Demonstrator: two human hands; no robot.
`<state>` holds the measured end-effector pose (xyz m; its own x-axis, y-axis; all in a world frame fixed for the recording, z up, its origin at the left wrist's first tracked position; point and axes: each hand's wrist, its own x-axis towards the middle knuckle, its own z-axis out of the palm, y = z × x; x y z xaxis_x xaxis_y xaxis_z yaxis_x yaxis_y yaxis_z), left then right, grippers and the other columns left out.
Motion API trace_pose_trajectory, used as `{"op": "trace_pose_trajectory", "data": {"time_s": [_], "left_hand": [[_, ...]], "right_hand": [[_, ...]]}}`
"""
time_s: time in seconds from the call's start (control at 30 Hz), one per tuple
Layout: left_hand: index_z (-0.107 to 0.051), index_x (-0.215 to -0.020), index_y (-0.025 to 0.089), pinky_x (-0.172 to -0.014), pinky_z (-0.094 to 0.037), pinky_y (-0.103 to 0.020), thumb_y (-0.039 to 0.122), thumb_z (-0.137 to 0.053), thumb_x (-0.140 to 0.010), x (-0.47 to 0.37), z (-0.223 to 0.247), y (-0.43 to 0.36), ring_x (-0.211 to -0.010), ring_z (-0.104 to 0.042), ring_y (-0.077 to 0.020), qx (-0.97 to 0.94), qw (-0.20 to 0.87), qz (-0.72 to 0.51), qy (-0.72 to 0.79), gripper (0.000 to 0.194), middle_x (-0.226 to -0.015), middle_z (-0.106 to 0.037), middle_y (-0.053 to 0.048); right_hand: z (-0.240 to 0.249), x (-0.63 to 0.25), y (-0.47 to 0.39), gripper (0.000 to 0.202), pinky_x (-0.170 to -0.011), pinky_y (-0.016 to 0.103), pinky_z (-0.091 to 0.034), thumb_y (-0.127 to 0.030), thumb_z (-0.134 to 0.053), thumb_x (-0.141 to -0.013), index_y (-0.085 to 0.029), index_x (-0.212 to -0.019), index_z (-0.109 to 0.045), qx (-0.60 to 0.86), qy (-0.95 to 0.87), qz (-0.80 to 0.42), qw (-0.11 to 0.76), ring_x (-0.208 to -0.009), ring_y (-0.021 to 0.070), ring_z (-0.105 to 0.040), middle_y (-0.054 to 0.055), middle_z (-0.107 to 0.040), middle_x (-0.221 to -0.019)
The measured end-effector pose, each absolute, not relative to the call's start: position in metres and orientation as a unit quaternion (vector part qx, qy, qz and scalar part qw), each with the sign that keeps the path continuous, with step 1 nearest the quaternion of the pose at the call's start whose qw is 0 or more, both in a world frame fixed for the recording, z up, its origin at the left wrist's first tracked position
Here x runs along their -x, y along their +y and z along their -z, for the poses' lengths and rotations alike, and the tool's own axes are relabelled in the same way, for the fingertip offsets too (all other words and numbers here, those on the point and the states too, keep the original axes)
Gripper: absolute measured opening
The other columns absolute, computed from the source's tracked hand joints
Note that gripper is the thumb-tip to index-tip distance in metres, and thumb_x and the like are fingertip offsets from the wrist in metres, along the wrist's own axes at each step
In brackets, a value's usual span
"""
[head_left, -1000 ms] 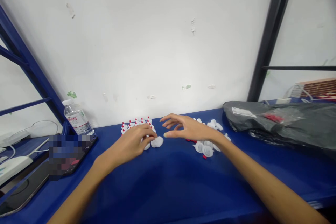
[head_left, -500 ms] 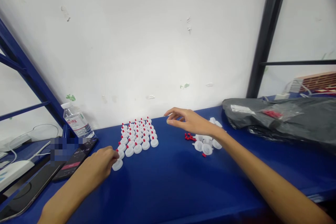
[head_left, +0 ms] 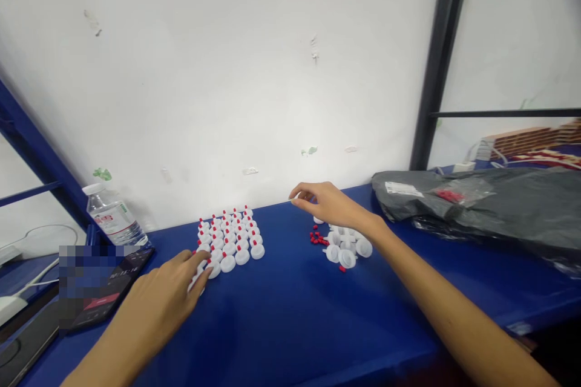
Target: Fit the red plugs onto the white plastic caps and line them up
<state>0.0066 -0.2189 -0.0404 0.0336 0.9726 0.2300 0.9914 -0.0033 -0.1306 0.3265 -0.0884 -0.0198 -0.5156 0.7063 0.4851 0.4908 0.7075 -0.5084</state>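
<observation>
My left hand (head_left: 175, 287) is at the near left corner of the rows of white caps with red tips (head_left: 228, 263). Its thumb and fingers are apart, around a white cap (head_left: 195, 283) that stands on the table and is partly hidden by them. Above the table, between the rows and a loose pile, hovers my right hand (head_left: 329, 202); its fingers are loosely bent and open, with nothing visible in them. Below and right of it lie loose white caps (head_left: 347, 259) without red tips, beside several small red tips (head_left: 318, 240).
A water bottle (head_left: 115, 217) and a phone (head_left: 109, 299) are on the left. A grey plastic bag (head_left: 499, 199) lies at the right, a small clear bag with red pieces (head_left: 449, 195) on it. Behind the blue table (head_left: 281, 320) rises a white wall.
My left hand's fingers have spread from their pinch at the corner cap. My right hand has barely moved over the table. The view has shifted slightly to the right.
</observation>
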Motion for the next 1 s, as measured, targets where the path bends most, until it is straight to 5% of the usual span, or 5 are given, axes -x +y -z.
{"op": "trace_pose_trajectory", "data": {"time_s": [0.2, 0.43, 0.67, 1.0], "left_hand": [[-0.067, -0.110, 0.025, -0.070, -0.049, -0.033, 0.030, -0.035, -0.101, -0.105, 0.051, -0.199, -0.085, -0.070, -0.0244, 0.795, 0.117, 0.045, -0.593, 0.034, -0.100, -0.067, -0.007], [-0.054, -0.138, 0.023, -0.076, -0.051, -0.035, 0.028, -0.038, -0.101, -0.163, 0.083, -0.132, -0.093, -0.069, -0.0250, 0.843, 0.058, 0.112, -0.523, 0.040, -0.116, -0.063, -0.009], [-0.072, -0.109, 0.024, -0.079, -0.048, -0.030, 0.030, -0.043, -0.100, -0.167, 0.104, -0.101, -0.097, -0.066, -0.0212, 0.837, -0.004, 0.189, -0.513, 0.030, -0.106, -0.066, -0.006], [-0.072, -0.102, 0.023, -0.066, -0.041, -0.028, 0.029, -0.047, -0.098, -0.153, 0.093, -0.124, -0.071, -0.067, -0.0193, 0.798, -0.035, 0.305, -0.518, 0.027, -0.088, -0.075, -0.004]], "right_hand": [[0.027, -0.337, -0.076, 0.025, -0.077, 0.031, -0.046, -0.031, -0.052, -0.097, -0.020, -0.105, -0.073, 0.494, -0.848, 0.051, 0.184, -0.095, 0.0251, -0.066, 0.010, -0.075, -0.102], [0.047, -0.343, -0.056, 0.016, -0.089, 0.039, -0.044, -0.027, -0.069, -0.087, -0.018, -0.098, -0.076, 0.517, -0.844, 0.054, 0.135, -0.112, 0.0325, -0.059, 0.016, -0.072, -0.109], [0.046, -0.345, -0.056, 0.004, -0.080, 0.031, -0.044, -0.018, -0.071, -0.083, -0.019, -0.080, -0.074, 0.504, -0.847, -0.013, 0.169, -0.095, 0.0241, -0.067, 0.009, -0.075, -0.091], [0.045, -0.334, -0.060, 0.004, -0.068, 0.024, -0.048, -0.021, -0.053, -0.094, -0.021, -0.093, -0.058, 0.376, -0.866, -0.169, 0.282, -0.077, 0.0145, -0.069, 0.001, -0.075, -0.086]]}}
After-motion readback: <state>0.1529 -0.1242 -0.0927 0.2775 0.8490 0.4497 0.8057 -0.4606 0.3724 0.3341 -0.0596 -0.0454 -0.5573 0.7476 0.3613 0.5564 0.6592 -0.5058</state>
